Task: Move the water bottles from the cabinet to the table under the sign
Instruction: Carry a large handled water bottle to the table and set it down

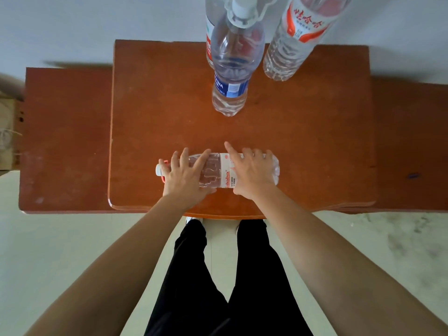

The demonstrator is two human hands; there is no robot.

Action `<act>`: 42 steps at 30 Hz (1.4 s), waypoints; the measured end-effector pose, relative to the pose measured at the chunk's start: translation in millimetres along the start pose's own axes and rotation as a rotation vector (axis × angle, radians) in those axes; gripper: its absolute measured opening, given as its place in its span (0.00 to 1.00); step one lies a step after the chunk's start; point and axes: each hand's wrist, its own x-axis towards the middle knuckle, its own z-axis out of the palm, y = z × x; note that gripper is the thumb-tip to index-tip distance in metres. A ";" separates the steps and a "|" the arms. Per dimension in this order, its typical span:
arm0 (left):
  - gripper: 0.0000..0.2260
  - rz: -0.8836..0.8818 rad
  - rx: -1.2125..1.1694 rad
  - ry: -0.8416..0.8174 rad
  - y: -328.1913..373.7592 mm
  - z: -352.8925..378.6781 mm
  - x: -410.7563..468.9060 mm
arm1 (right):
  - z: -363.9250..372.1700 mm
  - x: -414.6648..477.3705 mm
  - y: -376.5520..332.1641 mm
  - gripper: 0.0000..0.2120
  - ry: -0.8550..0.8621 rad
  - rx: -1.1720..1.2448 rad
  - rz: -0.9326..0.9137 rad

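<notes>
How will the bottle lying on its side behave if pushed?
The lying bottle is round and the table looks smooth, so it probably rolls. It seems full, so likely heavy. Its thin ribbed wall may dent.
</notes>
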 end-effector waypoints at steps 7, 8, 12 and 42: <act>0.39 0.091 0.040 0.138 -6.9 8.5 -12.6 | 7.2 -19.0 -7.9 0.38 0.075 0.022 0.047; 0.39 0.116 0.058 0.142 -7.0 9.1 -14.4 | 10.0 -25.3 -10.1 0.35 0.084 0.038 0.073; 0.40 0.262 0.123 0.107 -7.7 17.4 -33.2 | 28.2 -66.7 -23.1 0.39 0.043 0.121 0.208; 0.42 2.086 0.124 0.305 286.0 100.2 -585.9 | 177.5 -788.8 -205.9 0.43 0.354 0.284 1.878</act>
